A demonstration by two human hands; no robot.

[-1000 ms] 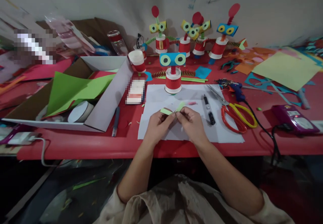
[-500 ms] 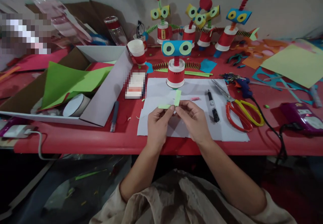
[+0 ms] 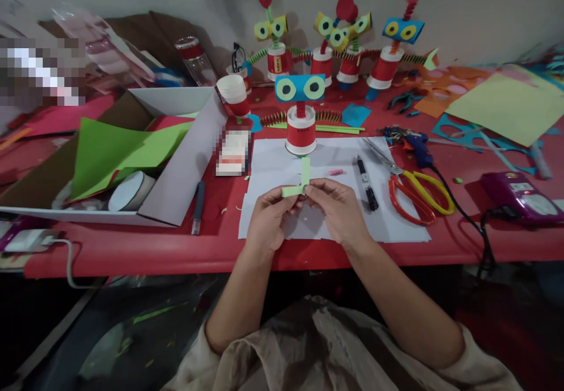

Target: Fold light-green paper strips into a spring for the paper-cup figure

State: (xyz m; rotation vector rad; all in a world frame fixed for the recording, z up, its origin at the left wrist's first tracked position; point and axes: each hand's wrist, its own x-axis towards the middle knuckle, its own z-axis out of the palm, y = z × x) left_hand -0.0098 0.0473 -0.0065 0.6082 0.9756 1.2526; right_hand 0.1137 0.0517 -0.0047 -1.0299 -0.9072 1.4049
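Pale green paper strips [image 3: 305, 170] form an L, one arm pointing away from me and the other to the left. My left hand [image 3: 271, 217] is closed, with thumb and fingers under the left arm of the L. At the corner, my right hand [image 3: 337, 209] pinches the paper between thumb and fingers. Both hands are just above white paper sheets [image 3: 268, 167]. Right behind them stands a paper-cup robot [image 3: 301, 129] with a blue head, round eyes and folded spring arms. A small pink paper coil [image 3: 336, 172] lies beside my right hand.
A black pen [image 3: 366, 182] and scissors [image 3: 400, 182] with red and yellow handles lie to the right. Beyond them are a blue glue gun [image 3: 418, 147] and its cord. A white box [image 3: 189, 161] of coloured paper stands left. Finished-looking cup robots [image 3: 385, 73] line the wall.
The left arm of the green strip shows more, with my left fingers shifted lower and left beneath it. My right hand keeps its pinch at the corner. The whole view has shifted slightly.
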